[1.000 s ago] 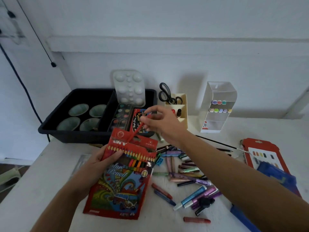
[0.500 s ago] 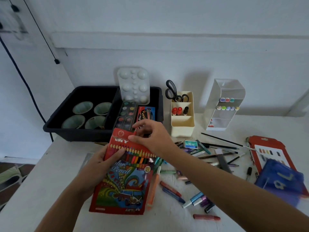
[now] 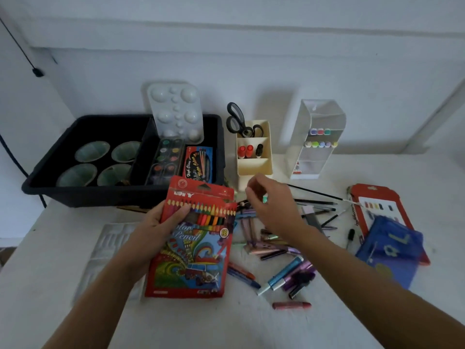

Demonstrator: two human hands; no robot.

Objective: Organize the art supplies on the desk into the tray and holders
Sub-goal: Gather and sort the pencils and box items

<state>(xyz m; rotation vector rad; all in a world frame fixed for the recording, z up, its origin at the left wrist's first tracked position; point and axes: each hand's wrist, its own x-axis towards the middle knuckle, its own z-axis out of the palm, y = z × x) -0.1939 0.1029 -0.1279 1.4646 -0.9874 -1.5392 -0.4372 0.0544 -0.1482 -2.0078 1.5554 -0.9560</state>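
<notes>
The left hand [image 3: 157, 231] has its grip wrapped round the left edge of the red coloured-pencil box [image 3: 193, 250], held over the tabletop [image 3: 251, 328] just in front of the black tray [image 3: 75, 197]. The right hand [image 3: 274, 207] hovers, fingers curled, over the loose pens [image 3: 273, 250] near the cream holder [image 3: 254, 168]; blur hides whether its grip holds anything

The red pencil box [image 3: 191, 250] carries "Color Pencil" in script, partly covered, and "18" on a round badge [image 3: 223, 233]. The paint box [image 3: 198, 164] in the black tray [image 3: 47, 183] reads "High Class"; its remaining script is illegible.
</notes>
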